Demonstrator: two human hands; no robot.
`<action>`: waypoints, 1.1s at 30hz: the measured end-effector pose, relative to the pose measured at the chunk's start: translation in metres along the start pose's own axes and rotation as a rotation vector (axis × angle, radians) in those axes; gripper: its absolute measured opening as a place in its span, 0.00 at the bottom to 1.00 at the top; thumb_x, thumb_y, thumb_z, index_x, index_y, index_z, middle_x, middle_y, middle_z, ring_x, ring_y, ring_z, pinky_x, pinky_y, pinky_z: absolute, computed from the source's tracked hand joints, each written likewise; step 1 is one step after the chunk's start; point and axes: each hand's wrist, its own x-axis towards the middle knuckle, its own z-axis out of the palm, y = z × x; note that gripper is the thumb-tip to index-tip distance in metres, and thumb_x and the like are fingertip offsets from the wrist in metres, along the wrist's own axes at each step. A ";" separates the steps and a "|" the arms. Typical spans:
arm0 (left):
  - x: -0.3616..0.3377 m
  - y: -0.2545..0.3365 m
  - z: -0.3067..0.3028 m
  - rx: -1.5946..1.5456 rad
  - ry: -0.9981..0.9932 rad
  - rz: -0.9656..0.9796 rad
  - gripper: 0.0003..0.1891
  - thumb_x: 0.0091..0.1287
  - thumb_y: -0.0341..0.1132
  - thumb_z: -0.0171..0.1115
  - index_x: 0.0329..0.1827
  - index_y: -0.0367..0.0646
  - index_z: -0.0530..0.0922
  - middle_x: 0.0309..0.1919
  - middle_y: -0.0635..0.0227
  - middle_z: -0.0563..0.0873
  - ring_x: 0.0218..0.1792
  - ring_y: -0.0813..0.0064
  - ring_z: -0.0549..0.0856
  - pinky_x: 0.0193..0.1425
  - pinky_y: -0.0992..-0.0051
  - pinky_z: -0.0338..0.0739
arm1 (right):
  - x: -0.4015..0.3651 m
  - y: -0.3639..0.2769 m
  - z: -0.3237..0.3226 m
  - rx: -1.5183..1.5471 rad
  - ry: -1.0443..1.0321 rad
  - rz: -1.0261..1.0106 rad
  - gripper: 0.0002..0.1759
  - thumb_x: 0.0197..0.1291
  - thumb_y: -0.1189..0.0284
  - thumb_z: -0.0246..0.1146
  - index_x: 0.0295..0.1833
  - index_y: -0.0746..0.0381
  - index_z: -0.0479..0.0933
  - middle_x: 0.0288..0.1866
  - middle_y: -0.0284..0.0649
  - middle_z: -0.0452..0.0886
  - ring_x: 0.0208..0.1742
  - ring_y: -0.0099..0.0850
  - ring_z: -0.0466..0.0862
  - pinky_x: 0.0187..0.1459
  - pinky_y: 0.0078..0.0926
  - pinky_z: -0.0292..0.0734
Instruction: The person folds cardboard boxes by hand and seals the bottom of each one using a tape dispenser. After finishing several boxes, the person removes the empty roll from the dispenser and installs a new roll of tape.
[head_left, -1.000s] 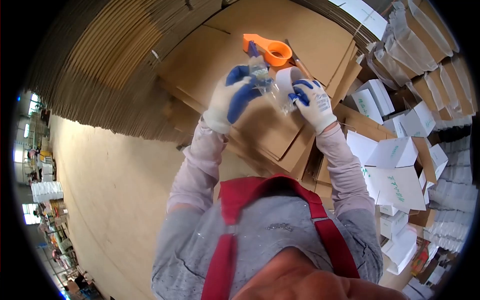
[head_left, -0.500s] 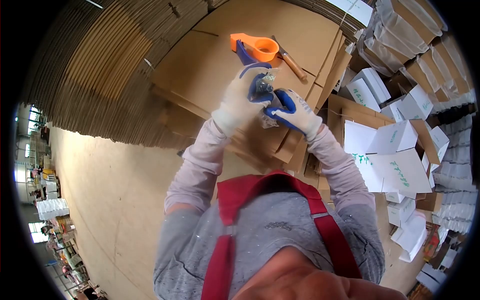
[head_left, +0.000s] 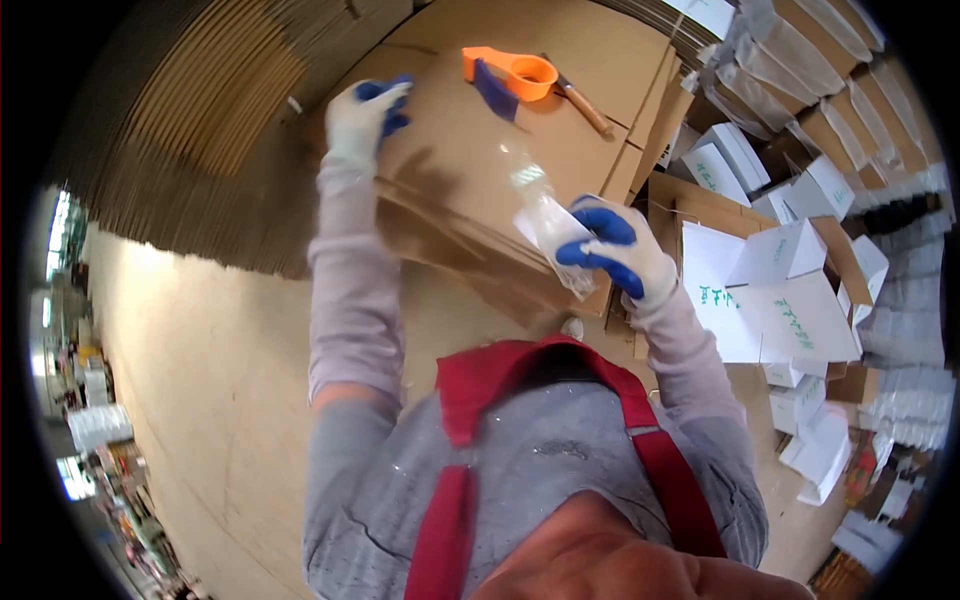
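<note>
My right hand (head_left: 622,248), in a white glove with blue palm and fingertips, is closed around a clear plastic bag (head_left: 548,222). Green print shows near the bag's upper end, and its lower end hangs crumpled past the cardboard edge. Off to the left, my left hand (head_left: 368,115) is raised over the flat cardboard (head_left: 440,140), its fingers bent and apart with nothing visible in them. Beyond both hands lie an orange tape dispenser (head_left: 520,72) with a dark blue part (head_left: 494,92), and a wooden-handled knife (head_left: 585,108).
Stacked flat cardboard (head_left: 200,130) rises on the left. White boxes (head_left: 790,300) with green writing are heaped at the right, below plastic-wrapped cartons (head_left: 850,110). Concrete floor (head_left: 220,400) shows at the lower left.
My hands were together over the plastic bag. The left hand has let go and swung away to the left; the right has moved slightly down and right, keeping the bag.
</note>
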 end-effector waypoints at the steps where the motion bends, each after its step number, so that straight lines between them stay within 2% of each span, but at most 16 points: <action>1: -0.003 0.000 -0.001 -0.001 -0.050 0.103 0.11 0.56 0.27 0.67 0.41 0.37 0.80 0.32 0.67 0.85 0.29 0.78 0.83 0.29 0.79 0.77 | -0.003 0.009 -0.005 -0.149 0.079 -0.018 0.15 0.46 0.76 0.67 0.41 0.70 0.77 0.34 0.37 0.77 0.37 0.24 0.76 0.42 0.20 0.71; 2: -0.026 0.012 -0.002 -0.001 -0.119 0.190 0.12 0.54 0.27 0.67 0.41 0.39 0.81 0.34 0.67 0.84 0.32 0.78 0.83 0.32 0.78 0.77 | -0.010 0.023 -0.007 -0.288 0.172 -0.011 0.15 0.46 0.75 0.67 0.41 0.70 0.77 0.35 0.38 0.76 0.38 0.24 0.76 0.42 0.21 0.71; 4: -0.075 0.022 0.026 0.184 -0.490 0.739 0.16 0.48 0.33 0.71 0.41 0.44 0.82 0.40 0.65 0.84 0.40 0.71 0.83 0.41 0.72 0.78 | -0.020 0.031 -0.005 -0.326 0.247 -0.058 0.19 0.48 0.66 0.69 0.42 0.68 0.78 0.35 0.44 0.77 0.39 0.33 0.78 0.43 0.28 0.71; 6: -0.108 0.022 0.060 0.520 -0.789 1.144 0.25 0.41 0.39 0.73 0.47 0.49 0.81 0.48 0.62 0.81 0.51 0.62 0.80 0.53 0.63 0.73 | -0.030 0.039 -0.001 -0.421 0.280 -0.121 0.19 0.46 0.66 0.68 0.41 0.67 0.78 0.38 0.47 0.78 0.41 0.42 0.76 0.44 0.34 0.71; 8: -0.130 -0.007 0.078 0.654 -0.853 1.057 0.31 0.44 0.45 0.72 0.54 0.47 0.77 0.53 0.60 0.79 0.57 0.55 0.75 0.63 0.58 0.65 | -0.045 0.048 -0.002 -0.431 0.306 -0.271 0.19 0.44 0.65 0.67 0.41 0.66 0.78 0.39 0.46 0.78 0.43 0.45 0.75 0.46 0.37 0.71; 9: -0.136 -0.018 0.083 0.549 -0.919 0.958 0.34 0.41 0.44 0.72 0.55 0.49 0.75 0.52 0.60 0.78 0.57 0.57 0.74 0.63 0.57 0.64 | -0.054 0.046 -0.001 -0.463 0.272 -0.249 0.20 0.44 0.64 0.67 0.41 0.65 0.78 0.39 0.46 0.78 0.44 0.45 0.75 0.47 0.38 0.71; 12: -0.166 -0.013 0.091 0.601 -0.979 0.999 0.36 0.44 0.49 0.72 0.56 0.43 0.74 0.54 0.60 0.78 0.59 0.56 0.73 0.65 0.57 0.63 | -0.091 0.053 -0.003 -0.406 0.226 -0.240 0.21 0.42 0.62 0.68 0.40 0.65 0.78 0.41 0.44 0.79 0.48 0.45 0.74 0.50 0.39 0.69; 14: -0.184 -0.013 0.101 0.587 -1.053 0.997 0.36 0.44 0.45 0.73 0.57 0.40 0.73 0.53 0.58 0.78 0.58 0.54 0.74 0.63 0.58 0.65 | -0.113 0.064 -0.007 -0.334 0.212 -0.257 0.21 0.42 0.62 0.69 0.40 0.65 0.78 0.42 0.45 0.78 0.49 0.45 0.73 0.50 0.38 0.69; 16: -0.202 -0.021 0.115 0.475 -1.151 0.831 0.36 0.43 0.43 0.74 0.57 0.40 0.73 0.52 0.56 0.77 0.58 0.53 0.74 0.62 0.59 0.67 | -0.135 0.070 -0.015 -0.307 0.203 -0.244 0.21 0.44 0.63 0.69 0.42 0.66 0.78 0.46 0.47 0.77 0.50 0.44 0.73 0.50 0.38 0.69; 18: -0.222 -0.033 0.140 0.498 -1.191 0.842 0.35 0.45 0.41 0.74 0.58 0.41 0.73 0.53 0.55 0.76 0.56 0.53 0.75 0.60 0.61 0.70 | -0.168 0.078 -0.024 -0.031 0.252 -0.102 0.20 0.46 0.65 0.68 0.43 0.66 0.77 0.48 0.47 0.75 0.50 0.44 0.73 0.52 0.37 0.69; 20: -0.249 -0.040 0.172 0.419 -1.288 0.645 0.35 0.45 0.40 0.74 0.58 0.41 0.72 0.53 0.54 0.76 0.54 0.52 0.77 0.58 0.62 0.72 | -0.204 0.083 -0.042 -0.045 0.243 -0.107 0.17 0.49 0.70 0.67 0.44 0.67 0.77 0.50 0.45 0.73 0.51 0.39 0.74 0.53 0.33 0.69; 22: -0.283 -0.048 0.206 0.366 -1.242 0.516 0.38 0.44 0.36 0.75 0.61 0.40 0.70 0.53 0.53 0.76 0.52 0.53 0.78 0.57 0.65 0.73 | -0.240 0.095 -0.048 0.831 0.531 0.218 0.12 0.51 0.75 0.65 0.42 0.68 0.77 0.49 0.41 0.73 0.51 0.32 0.75 0.53 0.27 0.69; 24: -0.309 -0.057 0.236 0.345 -1.168 0.375 0.39 0.44 0.32 0.74 0.62 0.38 0.68 0.55 0.54 0.76 0.55 0.60 0.78 0.59 0.68 0.72 | -0.259 0.118 -0.067 0.524 0.629 0.089 0.19 0.52 0.79 0.63 0.51 0.68 0.72 0.50 0.39 0.72 0.54 0.30 0.74 0.57 0.25 0.69; 26: -0.328 -0.072 0.257 0.205 -1.160 0.261 0.42 0.44 0.29 0.74 0.66 0.36 0.64 0.59 0.55 0.74 0.59 0.65 0.76 0.62 0.70 0.70 | -0.271 0.117 -0.077 0.617 0.785 0.009 0.30 0.51 0.79 0.63 0.62 0.66 0.64 0.56 0.40 0.71 0.60 0.32 0.71 0.61 0.28 0.66; 28: -0.346 -0.076 0.275 -0.023 -0.961 0.038 0.46 0.45 0.29 0.74 0.69 0.34 0.58 0.62 0.55 0.71 0.61 0.67 0.73 0.64 0.71 0.68 | -0.273 0.115 -0.091 0.485 0.861 -0.132 0.36 0.52 0.79 0.62 0.68 0.64 0.58 0.64 0.41 0.66 0.65 0.34 0.67 0.65 0.30 0.62; 33: -0.348 -0.089 0.282 -0.255 -0.958 -0.112 0.46 0.48 0.30 0.74 0.70 0.33 0.56 0.65 0.56 0.67 0.65 0.66 0.69 0.66 0.71 0.65 | -0.266 0.096 -0.108 0.414 0.793 -0.161 0.36 0.54 0.81 0.60 0.69 0.63 0.58 0.69 0.43 0.62 0.69 0.35 0.63 0.68 0.33 0.58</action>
